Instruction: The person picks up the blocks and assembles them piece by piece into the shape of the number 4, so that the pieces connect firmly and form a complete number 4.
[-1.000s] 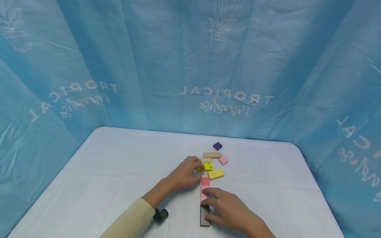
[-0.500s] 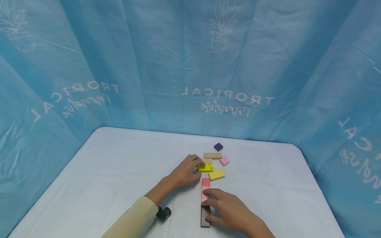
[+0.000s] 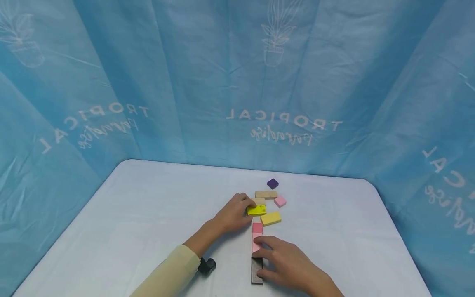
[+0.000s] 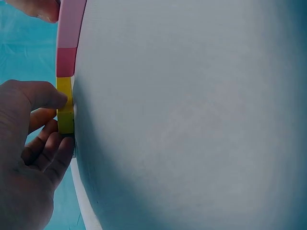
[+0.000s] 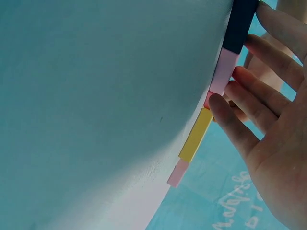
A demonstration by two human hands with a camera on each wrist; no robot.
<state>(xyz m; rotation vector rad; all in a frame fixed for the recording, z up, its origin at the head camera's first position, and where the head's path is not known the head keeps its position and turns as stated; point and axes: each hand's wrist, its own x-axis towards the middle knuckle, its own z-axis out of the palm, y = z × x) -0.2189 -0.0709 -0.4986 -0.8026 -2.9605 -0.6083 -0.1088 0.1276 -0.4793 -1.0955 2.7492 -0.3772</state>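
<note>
In the head view my left hand (image 3: 234, 212) pinches a bright yellow block (image 3: 257, 210), thumb at its near side and a finger over its top. The left wrist view shows the thumb on the same yellow block (image 4: 65, 103), with other fingers behind it. Nearer me, a row runs lengthwise: a small red block (image 3: 257, 227), a longer pink block (image 3: 256, 245) and a dark block (image 3: 257, 272). My right hand (image 3: 283, 260) lies along this row, fingertips on the pink and dark blocks. Its fingers (image 5: 268, 96) look fairly straight and spread in the right wrist view.
Beyond the row lie a paler yellow block (image 3: 271, 218), a small pink block (image 3: 280, 201), a long wooden block (image 3: 266, 195) and a purple block (image 3: 272, 183). A shorter wooden block (image 3: 259, 201) sits behind the bright yellow one. Blue curtains (image 3: 237, 82) surround the white table (image 3: 148, 206).
The bright yellow block has turned slightly in my left hand's pinch. A pale patch beside the thumb has gone from view. My right hand stays in place on the row.
</note>
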